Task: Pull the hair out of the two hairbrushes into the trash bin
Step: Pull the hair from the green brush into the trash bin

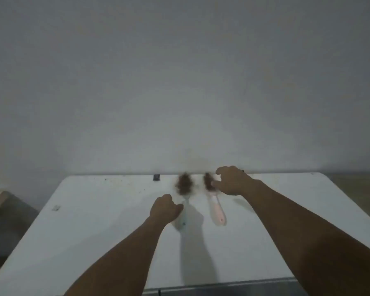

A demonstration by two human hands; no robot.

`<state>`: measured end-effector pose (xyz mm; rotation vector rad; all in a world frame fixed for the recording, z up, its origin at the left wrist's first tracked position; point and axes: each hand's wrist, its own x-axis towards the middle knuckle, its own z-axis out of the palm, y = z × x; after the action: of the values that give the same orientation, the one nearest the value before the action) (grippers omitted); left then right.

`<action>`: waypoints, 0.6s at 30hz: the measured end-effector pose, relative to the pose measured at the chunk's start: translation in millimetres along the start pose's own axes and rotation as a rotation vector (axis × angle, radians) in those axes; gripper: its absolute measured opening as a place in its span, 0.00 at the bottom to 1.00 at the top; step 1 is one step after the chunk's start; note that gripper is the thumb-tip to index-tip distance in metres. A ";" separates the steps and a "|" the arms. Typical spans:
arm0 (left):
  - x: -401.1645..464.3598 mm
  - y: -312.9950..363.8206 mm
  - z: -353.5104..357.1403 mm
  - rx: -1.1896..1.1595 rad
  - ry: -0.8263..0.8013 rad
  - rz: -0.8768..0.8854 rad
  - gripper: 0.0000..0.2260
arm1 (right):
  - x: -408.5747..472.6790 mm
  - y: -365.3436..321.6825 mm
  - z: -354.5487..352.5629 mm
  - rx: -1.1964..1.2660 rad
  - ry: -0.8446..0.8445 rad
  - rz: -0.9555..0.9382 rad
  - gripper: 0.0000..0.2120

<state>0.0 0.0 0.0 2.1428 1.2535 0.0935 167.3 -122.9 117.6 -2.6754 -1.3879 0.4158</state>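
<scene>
Two hairbrushes lie side by side on the white table (94, 221), heads toward the wall. The left one, a pale blue brush (185, 207), has a clump of brown hair (184, 184) on its head. The right one, a pink brush (216, 208), also carries brown hair (207, 180). My left hand (165, 208) is curled around the blue brush's handle, though the frame is blurred. My right hand (231, 180) hovers over the pink brush's head with fingers spread and bent, touching or nearly touching the hair. No trash bin is in view.
A small dark object (156, 177) sits at the table's far edge by the wall. Dark specks and a small grey scrap (56, 208) lie on the left part of the table. A dark shape (6, 221) stands on the floor at the left.
</scene>
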 end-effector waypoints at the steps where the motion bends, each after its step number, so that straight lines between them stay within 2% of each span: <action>1: -0.6 -2.4 4.3 0.004 -0.007 -0.015 0.22 | 1.4 -3.4 2.8 -0.012 -0.009 -0.006 0.24; 6: -1.7 -4.1 21.1 -0.097 -0.022 -0.085 0.23 | 22.6 -13.1 27.4 -0.028 -0.073 -0.045 0.17; 12: 5.3 3.1 38.8 -0.193 0.047 -0.080 0.24 | 50.7 -20.4 56.8 0.034 -0.151 -0.014 0.23; 18: 15.3 8.7 51.8 -0.130 0.112 -0.063 0.23 | 81.8 -23.9 82.6 0.123 -0.162 0.032 0.23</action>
<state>33.8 -16.2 -39.8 2.0088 1.3396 0.2637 169.8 -45.5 27.6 -2.6173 -1.3136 0.7107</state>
